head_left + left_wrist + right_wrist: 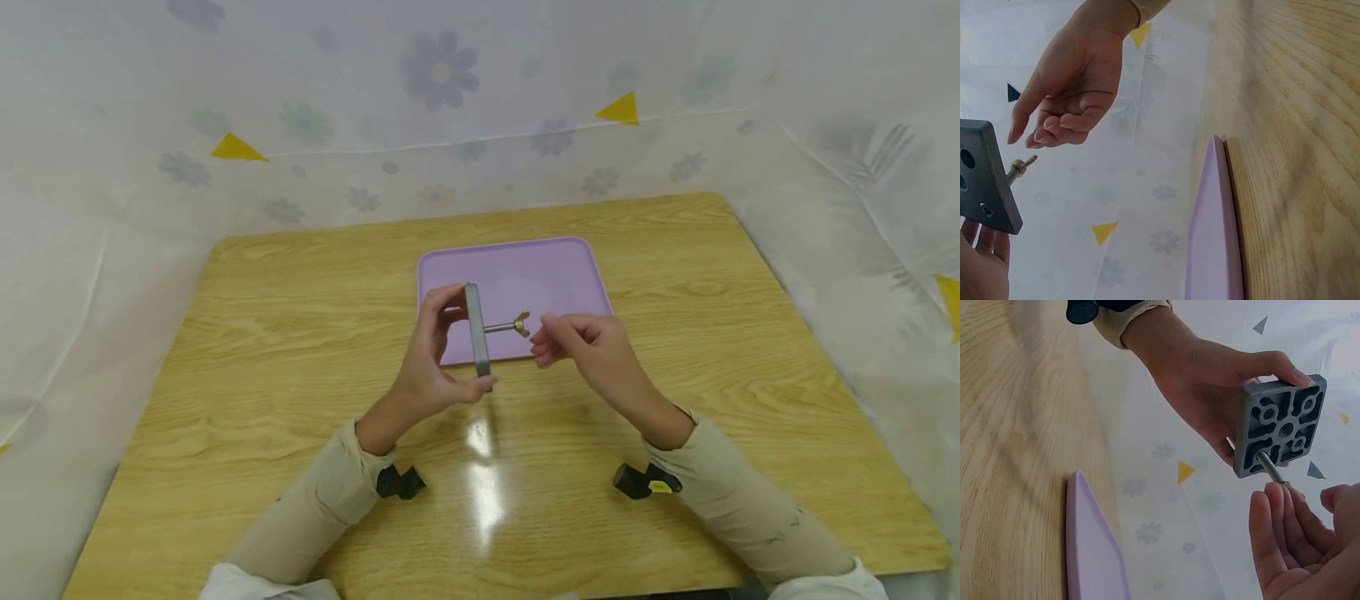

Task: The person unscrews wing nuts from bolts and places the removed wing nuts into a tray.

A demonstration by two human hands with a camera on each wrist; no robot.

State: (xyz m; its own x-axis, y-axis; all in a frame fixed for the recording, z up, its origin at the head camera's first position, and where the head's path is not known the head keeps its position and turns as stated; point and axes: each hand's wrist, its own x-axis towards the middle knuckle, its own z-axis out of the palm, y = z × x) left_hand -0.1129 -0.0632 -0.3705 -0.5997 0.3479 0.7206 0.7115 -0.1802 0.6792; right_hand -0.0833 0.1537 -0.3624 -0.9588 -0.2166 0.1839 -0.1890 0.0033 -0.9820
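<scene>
My left hand (427,367) grips a square grey metal plate (477,333) on edge by its rim, thumb at the near edge and fingers at the far one. The right wrist view shows the plate's ribbed face (1284,430) with several round holes. A bolt (499,327) sticks out of this face near one corner, pointing right. On the bolt's end sits a brass wing nut (522,323), mostly hidden by fingers in the right wrist view. Right beside the wing nut is my right hand (596,350), fingers loosely bent and thumb apart from them, pinching nothing.
A shallow purple tray (585,258) lies on the wooden table (300,333) beneath and beyond the hands. White flowered sheeting (450,167) with yellow triangles hangs behind the table and at both sides. Small black devices (633,481) are strapped at both wrists.
</scene>
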